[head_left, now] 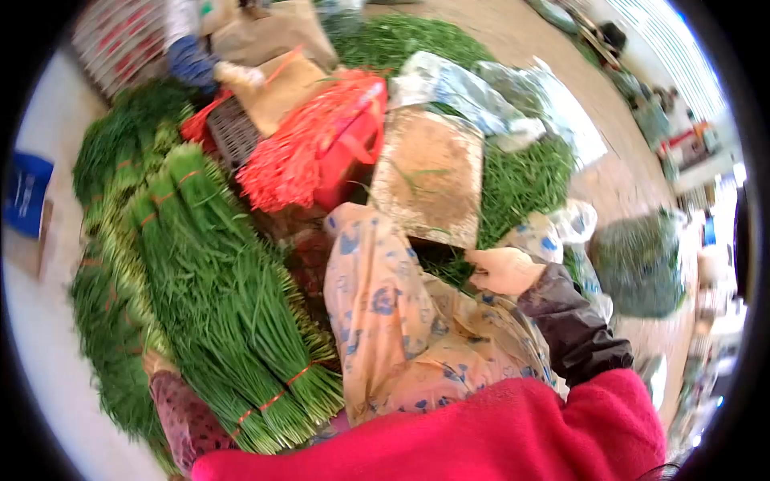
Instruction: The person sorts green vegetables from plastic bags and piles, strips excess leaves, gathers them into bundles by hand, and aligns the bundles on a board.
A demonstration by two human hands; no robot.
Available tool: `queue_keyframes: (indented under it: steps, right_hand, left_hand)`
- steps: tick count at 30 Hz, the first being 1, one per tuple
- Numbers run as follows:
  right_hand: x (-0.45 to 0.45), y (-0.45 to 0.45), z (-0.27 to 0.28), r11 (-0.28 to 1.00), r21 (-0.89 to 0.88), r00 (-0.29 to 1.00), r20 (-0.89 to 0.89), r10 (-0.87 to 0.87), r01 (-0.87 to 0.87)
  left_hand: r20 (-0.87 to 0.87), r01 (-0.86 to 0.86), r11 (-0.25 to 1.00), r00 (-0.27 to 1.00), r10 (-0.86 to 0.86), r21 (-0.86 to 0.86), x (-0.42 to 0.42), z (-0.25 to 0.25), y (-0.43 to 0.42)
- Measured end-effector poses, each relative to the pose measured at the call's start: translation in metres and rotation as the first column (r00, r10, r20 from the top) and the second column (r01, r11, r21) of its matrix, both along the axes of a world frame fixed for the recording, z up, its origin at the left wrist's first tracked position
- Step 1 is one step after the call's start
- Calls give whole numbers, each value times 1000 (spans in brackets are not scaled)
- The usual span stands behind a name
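Reaching low along the outer edge of the stacked green bundles (233, 289), left hand (152, 362) touches pale stems; fingers mostly hidden, cannot tell whether apart or clamped. Right hand (505, 272) just off the near right corner of a worn board (433, 176), fingers curled together; whether stems are caught in them, cannot tell. Progress, my reading: partly done. Stacked bundles already cinched with red bands (297, 373). Left over: loose greens (529, 180) along the board's right edge, unbanded, plus a larger pile (409, 40) beyond its far edge. Red strips (281, 152), perhaps spare ties, bunch left of the board. Co-worker's hand (239, 76) beyond them.
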State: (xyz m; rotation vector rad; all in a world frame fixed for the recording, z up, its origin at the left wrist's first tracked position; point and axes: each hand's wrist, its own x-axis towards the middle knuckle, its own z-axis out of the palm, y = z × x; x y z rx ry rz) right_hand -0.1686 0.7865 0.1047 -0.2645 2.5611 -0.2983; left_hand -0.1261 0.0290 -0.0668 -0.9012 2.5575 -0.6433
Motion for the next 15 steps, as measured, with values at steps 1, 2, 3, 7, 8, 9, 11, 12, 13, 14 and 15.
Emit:
queue_keyframes:
  steps: [1,2,3,7,8,9,11,12,13,14,15]
  right_hand:
    - [4,-1,-3,998,-68,999,-50,14,-17]
    - [5,-8,-6,996,-89,1000,-15,-25,23]
    - [10,-9,-7,993,-119,1000,-1,-21,21]
    - [26,-9,-21,983,-159,993,84,-80,93]
    - [29,-7,-25,989,-122,992,104,-65,78]
    - [30,-6,-30,995,-84,991,122,-51,61]
    - [34,-5,-35,994,-97,990,133,-45,58]
    - [35,-4,-37,993,-92,989,138,-59,72]
    - [35,-2,-40,993,-104,990,137,-45,59]
    - [37,-1,-42,988,-124,987,137,-80,97]
    - [40,1,-44,980,-145,983,140,-116,137]
  left_hand:
    - [-82,78,991,993,-87,-108,-5,-26,-29]
    - [147,326,945,936,-320,-18,-31,-36,-61]
    - [359,500,855,779,-513,137,-39,-41,-88]
    - [-464,375,826,871,-160,420,-91,93,131]
    - [-588,479,601,809,-20,639,-106,79,149]
    - [-534,418,491,837,119,764,-120,96,199]
    - [-428,419,118,803,414,900,-146,81,257]
    - [-379,395,66,803,460,916,-158,76,280]
    - [-330,375,10,800,501,927,-171,71,298]
    - [-261,333,-33,793,551,943,-184,56,306]
    - [-188,290,-78,781,596,954,-193,40,312]
